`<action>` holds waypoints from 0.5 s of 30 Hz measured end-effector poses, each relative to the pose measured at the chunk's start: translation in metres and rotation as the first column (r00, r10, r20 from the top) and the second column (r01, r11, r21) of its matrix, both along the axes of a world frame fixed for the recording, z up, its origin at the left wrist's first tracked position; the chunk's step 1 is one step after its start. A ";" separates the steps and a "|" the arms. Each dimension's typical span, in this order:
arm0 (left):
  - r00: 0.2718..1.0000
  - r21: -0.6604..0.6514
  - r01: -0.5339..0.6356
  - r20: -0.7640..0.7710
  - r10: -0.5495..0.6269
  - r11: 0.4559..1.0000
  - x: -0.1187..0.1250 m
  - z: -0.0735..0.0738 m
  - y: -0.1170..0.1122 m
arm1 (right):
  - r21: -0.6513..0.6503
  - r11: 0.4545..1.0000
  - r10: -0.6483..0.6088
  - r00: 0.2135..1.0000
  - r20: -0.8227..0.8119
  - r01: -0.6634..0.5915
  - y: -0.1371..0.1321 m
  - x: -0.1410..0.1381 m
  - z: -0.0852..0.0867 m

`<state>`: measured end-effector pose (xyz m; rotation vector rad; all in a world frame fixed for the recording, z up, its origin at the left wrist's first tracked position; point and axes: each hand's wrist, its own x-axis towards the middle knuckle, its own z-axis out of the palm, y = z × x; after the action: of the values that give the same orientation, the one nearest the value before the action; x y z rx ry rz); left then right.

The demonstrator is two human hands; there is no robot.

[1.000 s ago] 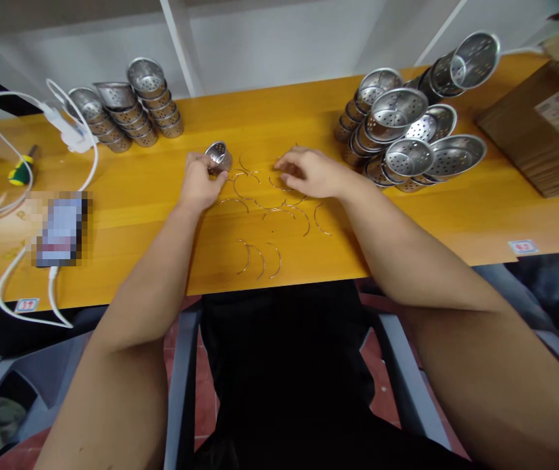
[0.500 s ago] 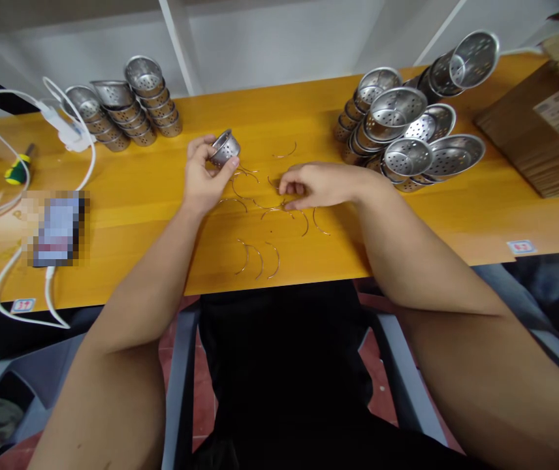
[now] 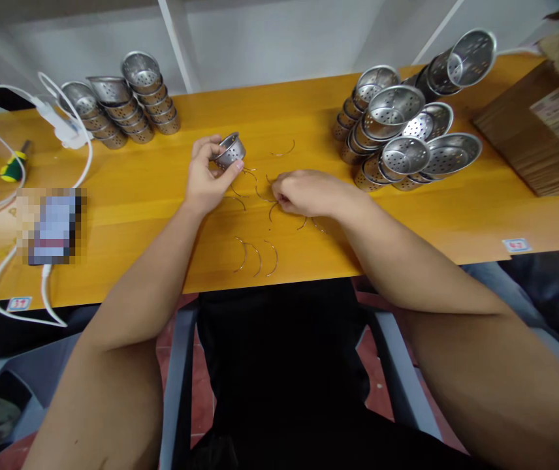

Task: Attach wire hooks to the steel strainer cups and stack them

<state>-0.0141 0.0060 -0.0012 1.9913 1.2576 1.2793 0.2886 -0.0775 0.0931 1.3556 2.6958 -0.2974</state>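
Note:
My left hand is closed around a small perforated metal cup, its thumb on the near side and its fingers at the rim. The cup is tilted and held just above the table. To the right, my right hand is low over the table, fingertips pressed together among thin curved wires. Its fingers hide whatever is between them. Several more curved wires lie nearer the table's front edge, and a single wire lies beyond my right hand.
Stacked perforated cups stand at the back left, and more stacks at the back right. A cardboard box sits far right. On the left are a phone, a white cable, a power strip and a green-yellow screwdriver.
My right hand has moved slightly left and its fingers have closed down among the wires. My left hand still holds the cup, now shifted a little to the right.

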 end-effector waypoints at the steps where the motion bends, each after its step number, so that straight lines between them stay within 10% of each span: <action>1: 1.000 -0.005 0.002 0.006 -0.002 1.000 0.000 0.001 0.000 | 0.004 1.000 0.010 1.000 -0.005 -0.010 0.000 -0.002 0.000; 8: 1.000 -0.023 -0.005 0.015 0.005 1.000 0.003 0.003 -0.003 | -0.009 0.999 -0.043 0.961 -0.275 0.042 0.010 0.010 -0.002; 15: 0.998 0.047 0.053 -0.046 -0.051 0.997 0.004 0.013 -0.006 | -0.237 0.956 -0.290 0.639 -0.712 0.170 0.027 0.011 -0.015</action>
<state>-0.0100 0.0002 0.0114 2.0837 1.1976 1.2582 0.2997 -0.0510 0.0779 1.8399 2.9572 -1.3330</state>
